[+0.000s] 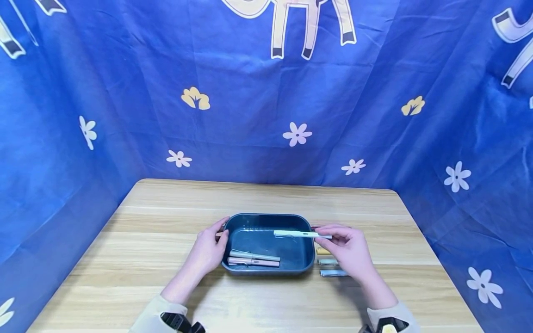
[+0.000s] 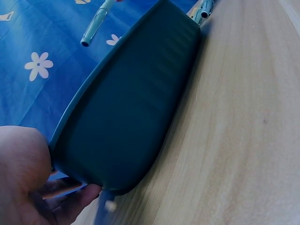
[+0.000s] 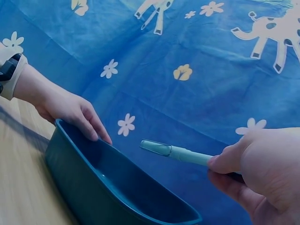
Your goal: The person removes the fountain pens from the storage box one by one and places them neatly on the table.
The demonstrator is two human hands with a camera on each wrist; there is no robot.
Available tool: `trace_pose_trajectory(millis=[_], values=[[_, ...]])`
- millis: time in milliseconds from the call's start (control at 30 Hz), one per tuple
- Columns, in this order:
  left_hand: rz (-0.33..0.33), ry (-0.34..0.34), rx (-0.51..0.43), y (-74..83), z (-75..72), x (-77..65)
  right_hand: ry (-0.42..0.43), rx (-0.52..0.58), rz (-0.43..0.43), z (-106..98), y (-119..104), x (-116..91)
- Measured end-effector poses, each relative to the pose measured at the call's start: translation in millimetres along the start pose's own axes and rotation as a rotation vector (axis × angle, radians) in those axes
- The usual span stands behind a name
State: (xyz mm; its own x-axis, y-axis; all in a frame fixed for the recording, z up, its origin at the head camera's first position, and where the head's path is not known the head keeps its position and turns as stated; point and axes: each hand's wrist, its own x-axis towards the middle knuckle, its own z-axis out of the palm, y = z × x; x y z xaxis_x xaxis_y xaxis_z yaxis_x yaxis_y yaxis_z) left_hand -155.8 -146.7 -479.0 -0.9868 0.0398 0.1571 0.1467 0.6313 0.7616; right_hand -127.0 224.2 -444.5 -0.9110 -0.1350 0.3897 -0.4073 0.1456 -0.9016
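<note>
I'm beside a draped-off tabletop workspace, the wider building impossible to tell: blue cloth printed with white flowers and pale animals (image 1: 250,88) surrounds three sides of a round-cornered, pale wood-grain table (image 1: 333,198).

Blue fabric backdrop (image 1: 237,92) on three sides — creased, printed with white flowers (image 1: 297,135), yellow shrubs (image 1: 195,98) and pale, hoofed animals (image 3: 276,30). Below, a pale wood-grain tabletop (image 1: 125,259) with rounded far corners — bright glare (image 1: 245,314) towards the near side.
</note>
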Motion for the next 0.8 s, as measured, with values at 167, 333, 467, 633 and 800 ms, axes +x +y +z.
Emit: trace_pose_trajectory(millis=[167, 333, 467, 633, 800], values=[[0.000, 0.000, -0.004, -0.2, 0.4, -0.1, 0.042, -0.021, 0.025, -10, -1, -9], [0.001, -0.002, -0.006, -0.3, 0.6, -0.1, 0.070, -0.030, 0.023, -22, 2, -18], [0.001, -0.002, -0.002, -0.4, 0.6, 0.2, 0.084, -0.023, 0.001, -33, 5, -26], [0.006, 0.002, 0.000, -0.8, 1.0, 0.3, 0.107, 0.003, -0.021, -45, 10, -34], [0.007, 0.003, -0.003, -1.1, 1.3, 0.0, 0.116, 0.006, -0.036, -56, 14, -41]])
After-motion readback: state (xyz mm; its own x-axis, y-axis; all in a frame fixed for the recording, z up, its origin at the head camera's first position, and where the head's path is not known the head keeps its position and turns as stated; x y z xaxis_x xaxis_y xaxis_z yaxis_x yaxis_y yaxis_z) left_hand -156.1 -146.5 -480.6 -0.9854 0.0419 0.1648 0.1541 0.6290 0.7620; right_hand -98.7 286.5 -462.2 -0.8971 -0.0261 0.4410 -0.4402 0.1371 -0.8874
